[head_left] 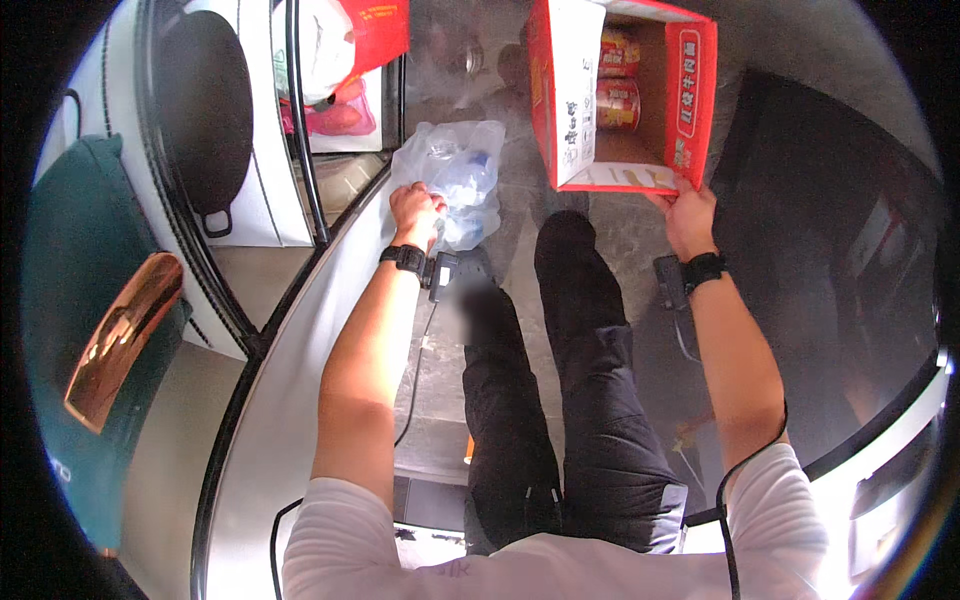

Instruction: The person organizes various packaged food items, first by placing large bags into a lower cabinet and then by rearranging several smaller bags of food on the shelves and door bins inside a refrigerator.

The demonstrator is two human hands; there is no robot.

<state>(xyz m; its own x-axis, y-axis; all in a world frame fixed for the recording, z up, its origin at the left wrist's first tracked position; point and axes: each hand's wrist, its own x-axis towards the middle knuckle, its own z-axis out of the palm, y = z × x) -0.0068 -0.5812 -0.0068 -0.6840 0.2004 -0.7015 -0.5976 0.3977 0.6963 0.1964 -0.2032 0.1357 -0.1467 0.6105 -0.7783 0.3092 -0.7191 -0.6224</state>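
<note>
My left hand [417, 213] grips the lower left edge of a clear plastic bag [457, 161] with some bluish items inside. At the right, my right hand [690, 214] holds the near bottom corner of a red cardboard box [694, 105]. The box is open towards me, with a white flap at its left side. Inside stand a few red instant noodle cups [618, 103]. Both wrists wear black straps with small cabled devices.
At the left is a shelf unit with a black pan [204, 120], a red bag [375, 34] and a pink bag [345, 112]. Nearer stands a teal appliance [82, 247] with a copper-coloured handle [127, 337]. A large dark glossy panel [817, 285] lies along the right side.
</note>
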